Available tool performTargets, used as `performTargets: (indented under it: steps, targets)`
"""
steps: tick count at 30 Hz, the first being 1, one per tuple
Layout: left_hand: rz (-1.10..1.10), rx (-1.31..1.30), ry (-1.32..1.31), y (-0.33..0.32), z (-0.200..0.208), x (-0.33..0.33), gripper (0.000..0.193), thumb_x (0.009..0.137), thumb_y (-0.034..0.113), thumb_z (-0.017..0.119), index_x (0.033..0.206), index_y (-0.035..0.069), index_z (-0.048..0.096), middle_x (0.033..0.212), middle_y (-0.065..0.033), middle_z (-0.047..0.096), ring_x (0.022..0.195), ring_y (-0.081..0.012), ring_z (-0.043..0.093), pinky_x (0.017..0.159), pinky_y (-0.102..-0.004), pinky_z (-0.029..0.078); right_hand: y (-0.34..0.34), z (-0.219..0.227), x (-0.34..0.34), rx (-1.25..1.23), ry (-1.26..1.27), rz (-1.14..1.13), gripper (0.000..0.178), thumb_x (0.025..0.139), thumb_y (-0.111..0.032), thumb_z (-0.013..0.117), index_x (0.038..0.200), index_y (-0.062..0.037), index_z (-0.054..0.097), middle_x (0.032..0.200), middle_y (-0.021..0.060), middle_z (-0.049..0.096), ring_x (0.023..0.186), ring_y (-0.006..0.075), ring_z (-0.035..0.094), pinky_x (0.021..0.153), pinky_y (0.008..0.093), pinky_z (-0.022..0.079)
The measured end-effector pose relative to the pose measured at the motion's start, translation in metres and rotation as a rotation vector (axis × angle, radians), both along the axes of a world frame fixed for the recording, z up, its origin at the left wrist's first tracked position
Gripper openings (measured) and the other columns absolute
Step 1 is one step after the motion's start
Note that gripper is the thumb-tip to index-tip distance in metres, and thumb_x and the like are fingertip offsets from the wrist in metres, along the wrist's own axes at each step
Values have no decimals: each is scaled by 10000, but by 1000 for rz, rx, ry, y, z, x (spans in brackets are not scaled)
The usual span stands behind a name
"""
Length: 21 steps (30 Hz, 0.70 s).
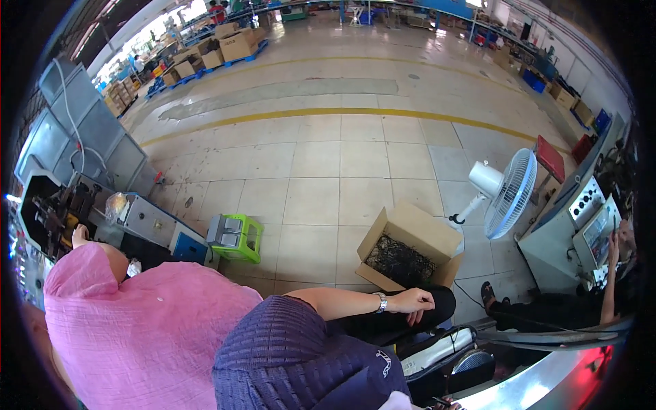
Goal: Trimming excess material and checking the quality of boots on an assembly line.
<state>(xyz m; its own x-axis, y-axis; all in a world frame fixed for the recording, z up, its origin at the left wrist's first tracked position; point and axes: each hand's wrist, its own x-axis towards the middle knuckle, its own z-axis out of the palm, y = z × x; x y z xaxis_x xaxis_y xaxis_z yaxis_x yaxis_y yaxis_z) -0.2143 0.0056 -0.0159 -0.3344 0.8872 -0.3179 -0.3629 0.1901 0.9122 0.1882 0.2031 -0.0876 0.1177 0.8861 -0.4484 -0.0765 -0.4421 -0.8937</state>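
My left hand (pixel 411 302), with a metal-band wristwatch (pixel 381 302) on its wrist, lies over my knee in black trousers (pixel 445 305). Its fingers droop loosely, a little apart, and hold nothing. The bare forearm comes out of a navy ribbed sleeve (pixel 270 342). Just beyond the knee stands an open cardboard box (pixel 429 236) with a tangle of thin black strands (pixel 398 261) in it. Below the hand is a white, elongated machine part (pixel 437 353) beside a dark round one. My right hand cannot be made out at the lower edge.
A person in pink (pixel 147 328) sits close at left, a hand on a machine (pixel 55 212). Near them stands a green plastic stool (pixel 240 249). A white fan (pixel 509 191) stands beyond the box. At right another person's hand (pixel 618 242) is beside a control panel (pixel 593 229).
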Motion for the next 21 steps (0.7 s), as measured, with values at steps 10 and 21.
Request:
performTargets:
  steps: [10, 21]
  targets:
    - [14, 63, -17, -2, -1, 10, 215, 1005, 187, 455, 1074, 7, 549, 664, -157, 663, 505, -214, 659, 422, -278, 504, 53, -20, -42, 234, 99, 96, 339, 912, -230, 621, 1183, -57, 511, 809, 135, 628, 606, 235, 609, 494, 348, 479]
    - [2, 102, -6, 1, -3, 10, 172, 958, 115, 468, 1001, -37, 536, 641, -189, 662, 510, -253, 672, 417, -304, 525, 108, 15, -175, 168, 212, 380, 367, 931, -229, 592, 1243, -68, 485, 805, 110, 607, 615, 212, 594, 519, 337, 483]
